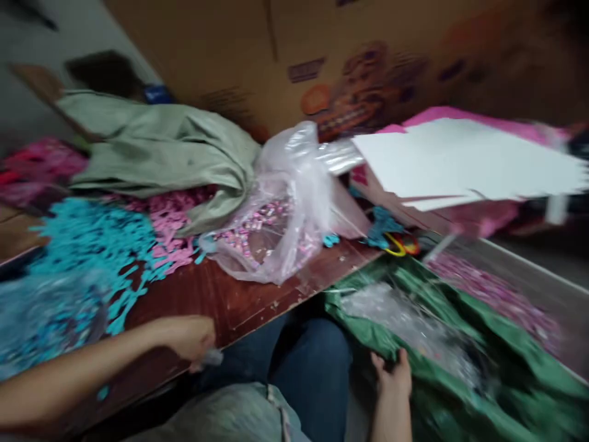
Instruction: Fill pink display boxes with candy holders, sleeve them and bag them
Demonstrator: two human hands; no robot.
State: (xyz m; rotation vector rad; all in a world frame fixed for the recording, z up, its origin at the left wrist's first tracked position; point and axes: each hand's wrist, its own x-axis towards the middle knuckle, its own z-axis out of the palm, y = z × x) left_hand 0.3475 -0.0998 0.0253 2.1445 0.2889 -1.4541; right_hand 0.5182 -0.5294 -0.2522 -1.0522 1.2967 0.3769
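Note:
My left hand (189, 337) rests at the front edge of the brown wooden table (216, 301), fingers closed around a small clear packet (212, 357). My right hand (392, 373) grips the rim of a green sack (469, 344) beside my knee; the sack holds crumpled clear plastic (405, 319). The picture is blurred by motion.
Heaps of small turquoise pieces (87, 245) and pink pieces (170, 221) lie on the table, with a clear bag of pink items (276, 221), a pale green cloth sack (161, 147), scissors with red and yellow handles (400, 244), white sheets (464, 162) and a cardboard box (322, 55) behind.

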